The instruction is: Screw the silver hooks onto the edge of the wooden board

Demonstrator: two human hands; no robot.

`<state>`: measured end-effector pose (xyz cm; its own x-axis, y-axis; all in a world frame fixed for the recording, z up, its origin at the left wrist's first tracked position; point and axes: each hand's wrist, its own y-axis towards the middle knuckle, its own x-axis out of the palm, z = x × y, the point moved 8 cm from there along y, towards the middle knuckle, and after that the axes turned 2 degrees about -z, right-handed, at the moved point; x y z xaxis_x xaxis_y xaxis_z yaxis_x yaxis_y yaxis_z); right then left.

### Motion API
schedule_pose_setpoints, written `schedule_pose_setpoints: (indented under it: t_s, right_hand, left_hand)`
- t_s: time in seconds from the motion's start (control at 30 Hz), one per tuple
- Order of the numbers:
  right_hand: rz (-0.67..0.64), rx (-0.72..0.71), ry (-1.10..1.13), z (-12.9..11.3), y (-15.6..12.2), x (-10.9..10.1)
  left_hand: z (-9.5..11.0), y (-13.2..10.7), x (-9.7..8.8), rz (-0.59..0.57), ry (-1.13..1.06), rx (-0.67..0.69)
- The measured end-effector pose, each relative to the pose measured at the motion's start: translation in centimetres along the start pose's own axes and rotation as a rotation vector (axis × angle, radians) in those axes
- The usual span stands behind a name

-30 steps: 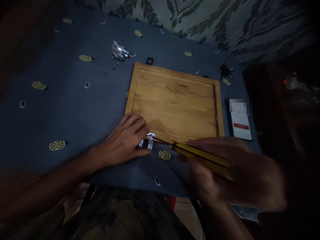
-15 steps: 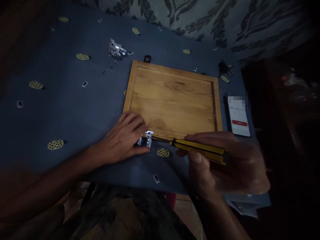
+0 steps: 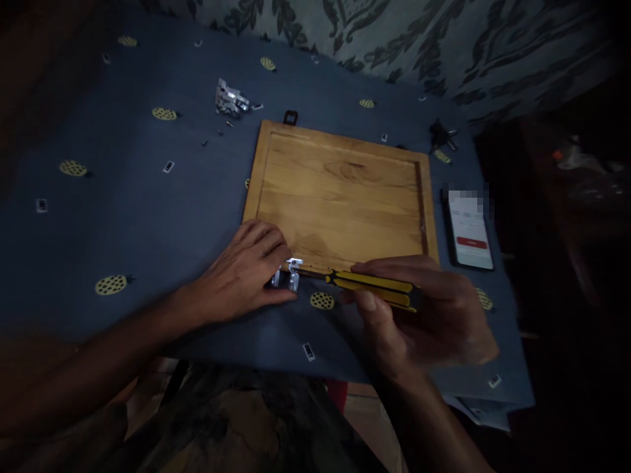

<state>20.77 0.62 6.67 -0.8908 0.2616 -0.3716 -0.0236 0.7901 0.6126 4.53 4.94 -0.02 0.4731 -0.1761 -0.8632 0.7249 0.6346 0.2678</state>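
A framed wooden panel [image 3: 340, 197], like a small cabinet door, lies flat on the table. At its near left corner my left hand [image 3: 251, 263] grips a shiny metal hinge [image 3: 294, 276] against the frame's edge, thumb below and fingers above. My right hand [image 3: 424, 315] is closed around a yellow and black screwdriver [image 3: 372, 288]. Its shaft points left, and the tip meets the hinge or lies right beside it; a screw there is too small to make out.
A second metal hinge [image 3: 231, 98] lies beyond the panel, with several small screws [image 3: 204, 143] near it. A phone [image 3: 468, 230] rests to the right. Behind it sits a black plug-like object [image 3: 442, 136]. A dark bracket [image 3: 290, 117] shows at the panel's far edge. Blue patterned cloth [image 3: 123, 217] covers the table.
My right hand has moved left with the screwdriver, bringing its tip up to the hinge. My left hand stays in place on the hinge.
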Motion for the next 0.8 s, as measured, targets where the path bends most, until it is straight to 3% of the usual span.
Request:
schedule_pose_setpoints:
  t_s: [0.33,0.53,0.8]
  right_hand:
    - [-0.047,-0.052,-0.016,-0.3,0.2,0.3]
    - [-0.225,-0.040,0.026,-0.4,0.5,1.1]
    - [-0.137,0.061,0.080,0.0,0.1,0.4]
  left_hand:
    - [0.1,0.0,0.1,0.003,0.024,0.003]
    - [0.1,0.0,0.0,0.010,0.013,0.021]
    - [0.1,0.0,0.0,0.012,0.024,0.021]
